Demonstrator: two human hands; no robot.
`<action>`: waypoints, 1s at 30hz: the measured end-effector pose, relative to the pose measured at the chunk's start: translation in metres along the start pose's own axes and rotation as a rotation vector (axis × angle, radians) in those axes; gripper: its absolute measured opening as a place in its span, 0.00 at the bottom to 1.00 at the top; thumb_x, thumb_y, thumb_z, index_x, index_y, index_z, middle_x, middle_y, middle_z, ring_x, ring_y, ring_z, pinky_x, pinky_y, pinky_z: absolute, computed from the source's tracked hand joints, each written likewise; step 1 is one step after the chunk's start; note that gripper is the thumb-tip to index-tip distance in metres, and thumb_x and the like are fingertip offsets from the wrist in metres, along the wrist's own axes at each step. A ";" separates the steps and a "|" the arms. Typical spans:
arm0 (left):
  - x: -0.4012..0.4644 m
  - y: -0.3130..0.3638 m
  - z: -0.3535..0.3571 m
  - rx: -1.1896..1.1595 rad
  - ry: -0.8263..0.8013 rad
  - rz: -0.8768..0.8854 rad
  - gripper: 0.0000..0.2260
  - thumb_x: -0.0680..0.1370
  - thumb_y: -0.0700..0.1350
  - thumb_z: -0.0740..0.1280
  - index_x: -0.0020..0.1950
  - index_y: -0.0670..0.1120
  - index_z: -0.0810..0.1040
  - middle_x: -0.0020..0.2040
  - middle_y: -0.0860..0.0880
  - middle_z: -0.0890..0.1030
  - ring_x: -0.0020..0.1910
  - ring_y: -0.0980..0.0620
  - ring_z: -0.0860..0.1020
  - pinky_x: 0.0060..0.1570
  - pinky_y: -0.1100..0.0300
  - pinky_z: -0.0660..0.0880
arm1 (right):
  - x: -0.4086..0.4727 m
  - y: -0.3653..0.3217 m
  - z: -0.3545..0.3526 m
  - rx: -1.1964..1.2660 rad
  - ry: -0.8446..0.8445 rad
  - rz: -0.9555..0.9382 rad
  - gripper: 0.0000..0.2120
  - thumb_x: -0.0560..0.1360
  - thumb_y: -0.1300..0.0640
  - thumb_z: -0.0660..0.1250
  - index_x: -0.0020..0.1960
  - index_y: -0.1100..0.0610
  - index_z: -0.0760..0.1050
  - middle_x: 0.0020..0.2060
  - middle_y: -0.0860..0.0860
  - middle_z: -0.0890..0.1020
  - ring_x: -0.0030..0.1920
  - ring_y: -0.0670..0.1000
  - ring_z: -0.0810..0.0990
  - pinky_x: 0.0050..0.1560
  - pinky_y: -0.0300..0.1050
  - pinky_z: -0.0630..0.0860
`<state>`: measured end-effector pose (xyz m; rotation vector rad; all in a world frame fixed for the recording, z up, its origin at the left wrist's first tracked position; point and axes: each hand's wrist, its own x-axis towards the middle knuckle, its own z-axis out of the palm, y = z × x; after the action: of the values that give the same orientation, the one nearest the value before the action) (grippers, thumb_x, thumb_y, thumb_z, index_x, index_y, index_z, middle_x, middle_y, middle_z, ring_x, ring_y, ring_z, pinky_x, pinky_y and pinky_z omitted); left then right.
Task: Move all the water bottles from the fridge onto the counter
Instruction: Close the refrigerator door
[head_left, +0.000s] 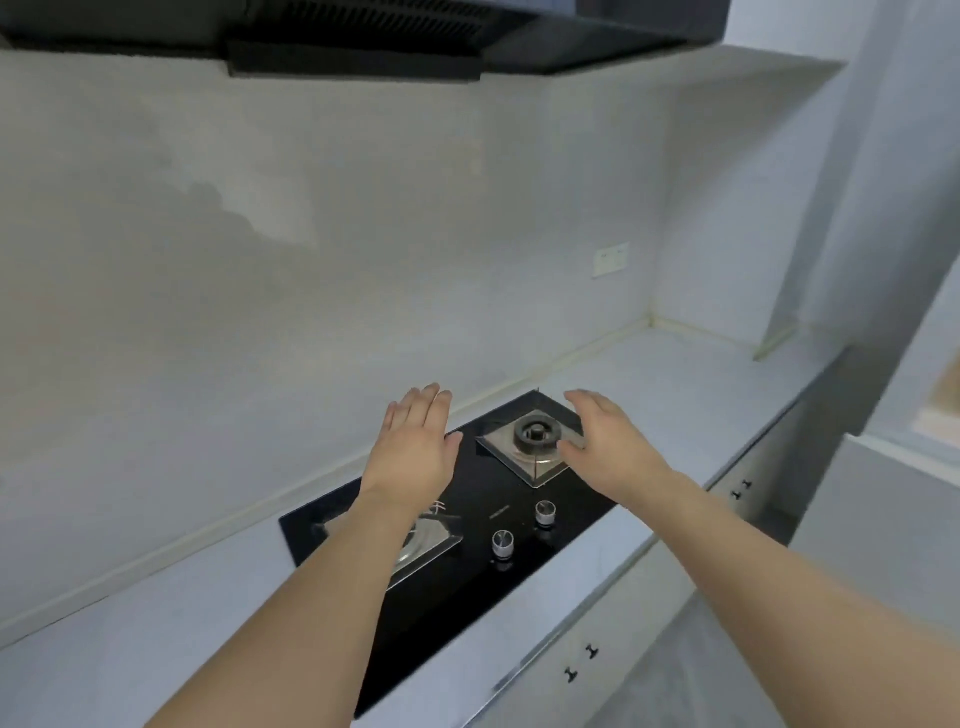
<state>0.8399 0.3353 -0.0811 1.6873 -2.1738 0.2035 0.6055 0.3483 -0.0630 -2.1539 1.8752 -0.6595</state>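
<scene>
Counter (675, 395) of pale grey runs along a plain wall, and both of a person's bare arms reach out above it. Left hand (415, 447) is flat, fingers straight and together, palm down, holding nothing. Right hand (605, 441) is spread with relaxed fingers, also holding nothing. Both hang over a black glass hob (483, 525) set into that worktop. Between the hands sits a round burner (535, 434) on a steel plate. Two silver knobs (503, 543) lie nearer the front edge. A dark extractor hood (363, 36) hangs overhead. Drawer handles (582, 662) show below, and a wall socket (611, 258) is at right.
</scene>
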 end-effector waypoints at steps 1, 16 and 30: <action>0.010 0.029 0.005 -0.013 0.009 0.013 0.24 0.85 0.50 0.55 0.79 0.44 0.57 0.80 0.46 0.58 0.78 0.46 0.54 0.78 0.51 0.47 | -0.008 0.027 -0.017 -0.007 0.011 0.016 0.28 0.78 0.57 0.62 0.76 0.57 0.58 0.74 0.54 0.63 0.74 0.55 0.61 0.73 0.46 0.58; 0.055 0.252 0.046 -0.139 0.001 0.248 0.24 0.84 0.49 0.56 0.79 0.43 0.59 0.78 0.45 0.60 0.77 0.47 0.57 0.77 0.52 0.51 | -0.077 0.212 -0.109 -0.020 0.093 0.187 0.29 0.79 0.56 0.62 0.77 0.58 0.57 0.75 0.54 0.62 0.75 0.53 0.59 0.74 0.46 0.56; 0.056 0.314 0.060 -0.204 -0.037 0.301 0.23 0.84 0.49 0.58 0.78 0.42 0.62 0.78 0.44 0.63 0.77 0.46 0.59 0.77 0.48 0.55 | -0.124 0.274 -0.151 0.011 0.185 0.270 0.29 0.76 0.56 0.63 0.75 0.56 0.60 0.73 0.52 0.65 0.73 0.54 0.62 0.73 0.50 0.61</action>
<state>0.5158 0.3483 -0.0782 1.2618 -2.3786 0.0283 0.2829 0.4431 -0.0750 -1.8388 2.1978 -0.8301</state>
